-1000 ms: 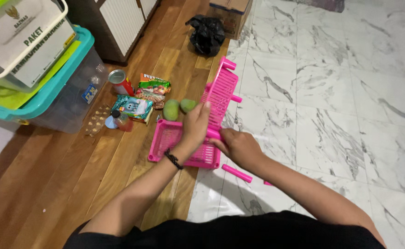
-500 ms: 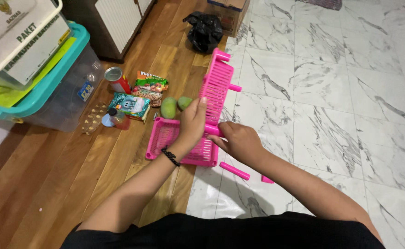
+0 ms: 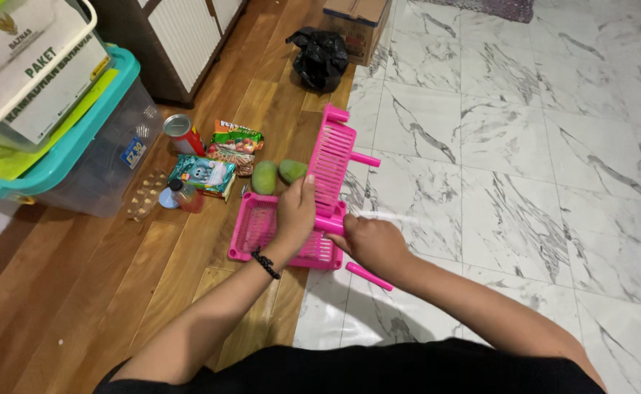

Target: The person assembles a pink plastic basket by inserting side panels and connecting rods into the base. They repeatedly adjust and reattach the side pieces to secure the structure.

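Loose pink peg (image 3: 369, 276): flat on the white floor tiles, just below the right hand, not joined to anything.
Right hand (image 3: 370, 242): closed around a pink peg at the near end of the upright panel, pressing it toward the tray.
Left hand (image 3: 296, 213): fingers wrapped on the near edge of the upright panel, thumb side up, a dark band on the wrist; holding the panel steady.
Pink tray (image 3: 262, 226): flat on the floor, right where the wood meets the tiles; partly hidden under both hands.
Upright pink panel (image 3: 329, 164): slotted, standing on its long edge at the tray's right side, tilted a little; one peg sticking out toward the tiles.
How far along: looks partly built. Tray down, one panel being fitted; at least one loose peg left to go in. Cannot tell if the panel has clicked in.
Two green mangoes (image 3: 265, 176): on the wood floor, just past the tray.
Snack packets (image 3: 237, 138): beyond the mangoes, beside a red can (image 3: 184, 133).
Black bag (image 3: 320, 58): far off, near a cardboard box.
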